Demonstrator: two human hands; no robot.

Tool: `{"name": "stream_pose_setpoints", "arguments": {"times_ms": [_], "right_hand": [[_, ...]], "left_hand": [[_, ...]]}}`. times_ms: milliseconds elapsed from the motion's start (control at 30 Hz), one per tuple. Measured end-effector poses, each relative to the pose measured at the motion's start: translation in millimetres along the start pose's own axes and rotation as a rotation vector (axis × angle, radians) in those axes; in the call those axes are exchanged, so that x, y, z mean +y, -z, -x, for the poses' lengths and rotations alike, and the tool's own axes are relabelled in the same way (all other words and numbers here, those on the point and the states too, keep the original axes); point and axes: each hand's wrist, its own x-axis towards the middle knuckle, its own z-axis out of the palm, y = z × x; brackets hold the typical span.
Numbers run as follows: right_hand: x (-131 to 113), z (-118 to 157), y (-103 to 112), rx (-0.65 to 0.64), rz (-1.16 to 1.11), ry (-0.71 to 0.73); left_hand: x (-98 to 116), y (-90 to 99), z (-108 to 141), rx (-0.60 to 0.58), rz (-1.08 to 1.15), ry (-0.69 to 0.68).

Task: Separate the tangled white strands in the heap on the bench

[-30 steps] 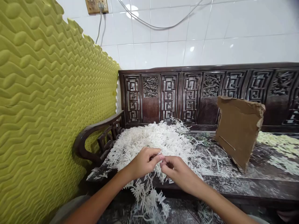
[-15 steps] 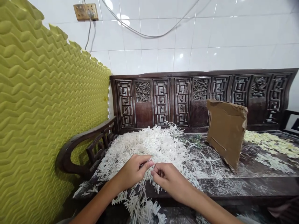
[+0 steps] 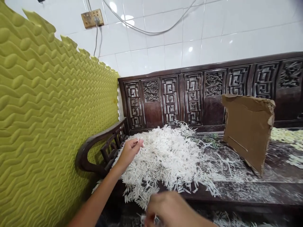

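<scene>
My left hand (image 3: 129,153) rests at the near-left edge of a loose heap of thin, white, branching strands (image 3: 165,157). Its fingers (image 3: 138,143) are bunched together against the strands, but I cannot tell whether they clamp any. My right hand (image 3: 170,209) sits low at the bottom of my view, blurred and cut off by the frame, just below the heap's front edge, so I cannot tell how its fingers stand.

The heap lies on the dark, speckled surface (image 3: 236,189) of a carved dark-wood bench (image 3: 194,97), and strands trail over the front edge. A torn brown cardboard sheet (image 3: 248,132) stands tilted on the surface to the right, apparently placed to keep the white heap apart from a pale yellow pile of strands (image 3: 287,135) beyond it. To my left, a curved dark-wood armrest (image 3: 94,148) and a wavy yellow-green foam panel (image 3: 47,94) hem in the heap, seeming to leave my left arm little room on that side.
</scene>
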Motion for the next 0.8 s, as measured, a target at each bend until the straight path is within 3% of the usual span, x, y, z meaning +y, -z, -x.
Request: {"name": "stream_pose_setpoints", "arguments": {"times_ms": [100, 167, 267, 400, 567, 667, 800], "right_hand": [[19.0, -10.1, 35.7, 0.295, 0.107, -0.189], [24.7, -13.8, 51.8, 0.382, 0.09, -0.273], [25.0, -17.7, 57.1, 0.369, -0.102, -0.393], [24.2, -24.0, 44.7, 0.254, -0.455, -0.439], [30.7, -32.4, 42.8, 0.195, -0.466, -0.38], [34.2, -35.3, 52.9, 0.276, -0.557, -0.345], [37.8, -36.4, 67.2, 0.454, -0.72, -0.385]], "left_hand": [[18.1, -9.6, 11.9, -0.108, 0.053, -0.029], [26.9, -12.7, 17.1, -0.196, 0.101, -0.014], [34.0, -13.7, 22.1, -0.307, 0.186, 0.016], [39.1, -16.4, 26.5, -0.401, 0.316, 0.037], [37.9, -23.0, 22.1, -0.364, 0.421, 0.074], [29.1, -23.2, 15.9, -0.34, 0.331, 0.084], [17.6, -21.9, 14.9, -0.49, 0.21, 0.139]]}}
